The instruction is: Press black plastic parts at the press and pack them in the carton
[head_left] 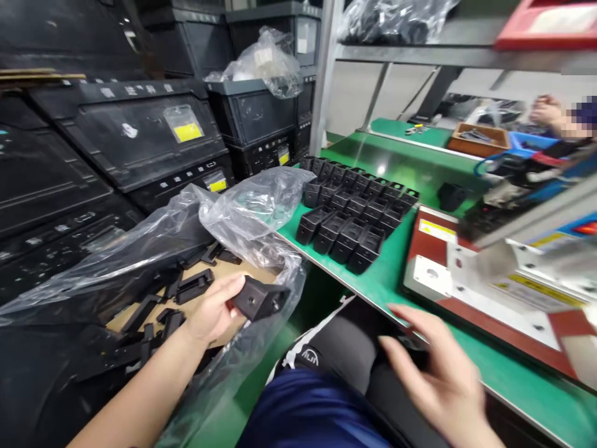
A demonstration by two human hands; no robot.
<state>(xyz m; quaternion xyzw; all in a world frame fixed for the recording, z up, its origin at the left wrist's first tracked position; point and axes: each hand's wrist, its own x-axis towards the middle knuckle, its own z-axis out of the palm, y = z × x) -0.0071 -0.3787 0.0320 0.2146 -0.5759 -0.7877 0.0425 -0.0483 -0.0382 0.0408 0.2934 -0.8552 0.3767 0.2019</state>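
Note:
My left hand point(217, 311) grips a black plastic part point(255, 298) with small round holes, its fingers closed round one end. That hand is above a plastic-lined box, where several loose black parts point(193, 286) lie on brown cardboard point(233, 269). Over my lap, at the edge of the green table point(298, 233), hovers my right hand point(438, 373), slightly blurred. Its thumb and fingers are apart with nothing between them. On the table, several similar black parts point(357, 242) stand in close rows ahead of my hands.
Clear plastic sheeting point(252, 199) spills from the box towards the table. A machine with a red-brown base point(429, 249) takes up the table's right side. Stacked black crates point(144, 130) fill the left. A metal post point(325, 81) rises behind. Another person's hand point(548, 112) shows at far right.

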